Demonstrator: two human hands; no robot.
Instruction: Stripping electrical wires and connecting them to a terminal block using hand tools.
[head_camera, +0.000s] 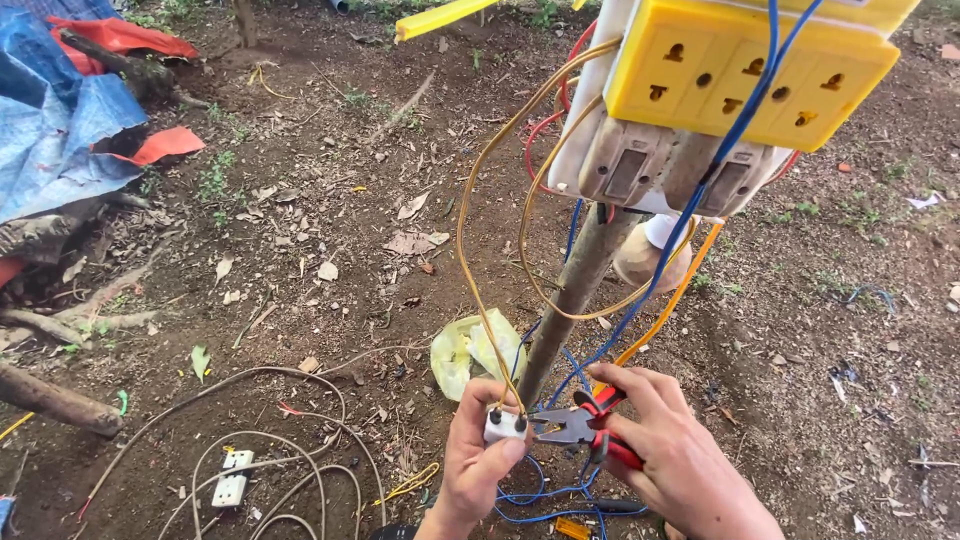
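Note:
My left hand (478, 460) pinches a small white plug (504, 426) with two dark pins. A thin yellow twin wire (470, 200) runs up from it. My right hand (672, 450) grips red-handled pliers (585, 425), whose jaws point left and touch the plug's side. Above, a yellow multi-socket outlet block (745, 75) and dirty white switches (625, 165) sit on a board fixed to a wooden post (575, 290). Blue wire (690, 210), orange wire (665, 310) and red wire (540, 125) hang from the board.
Bare dirt with dry leaves lies all around. A white socket (231, 477) with looping grey cables (290, 410) lies bottom left. A crumpled yellow plastic bag (470, 350) sits at the post's base. Blue tarp (55, 130) and branches (55, 400) are at left.

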